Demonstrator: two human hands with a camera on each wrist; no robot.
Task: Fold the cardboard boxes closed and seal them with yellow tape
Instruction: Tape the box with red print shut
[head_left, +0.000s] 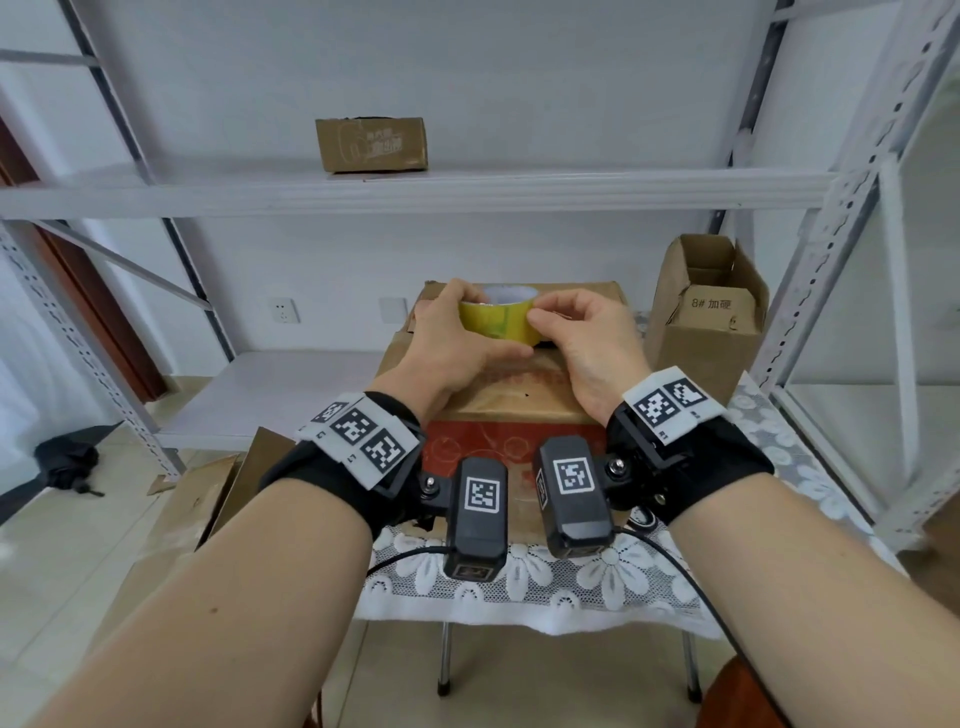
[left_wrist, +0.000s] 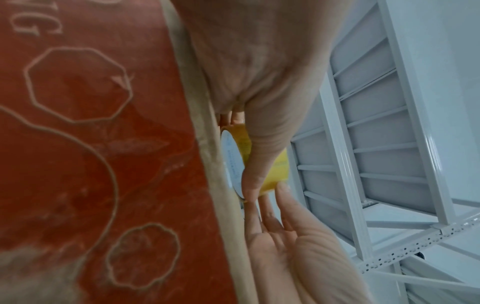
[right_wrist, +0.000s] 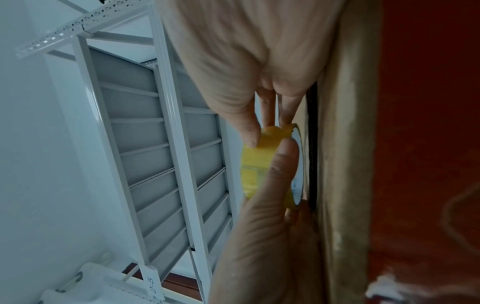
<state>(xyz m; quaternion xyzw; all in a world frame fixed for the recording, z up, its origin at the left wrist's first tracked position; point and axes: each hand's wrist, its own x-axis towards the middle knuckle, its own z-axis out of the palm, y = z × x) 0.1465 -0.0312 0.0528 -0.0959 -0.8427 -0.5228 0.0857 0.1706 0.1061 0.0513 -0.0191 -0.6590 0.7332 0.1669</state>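
Nearest, a lace-covered table (head_left: 519, 587) is seen carrying the red-printed cardboard box (head_left: 511, 410), its flaps apparently folded down. Just above it the yellow tape roll (head_left: 498, 321) is gripped by the left hand (head_left: 447, 343), fingers curled round its rim, probably to steady it. The roll's edge is pinched by the right hand (head_left: 587, 338), seemingly so the loose end can be found. Beyond, an open box (head_left: 706, 317) is waiting; another box (head_left: 371, 144) is shelved behind.

The tape (head_left: 498, 321) is yellow with a white core. The box (head_left: 511, 410) is brown with a red printed side, and the tabletop (head_left: 524, 582) wears white floral lace; the shelf (head_left: 415, 192) is grey-white.
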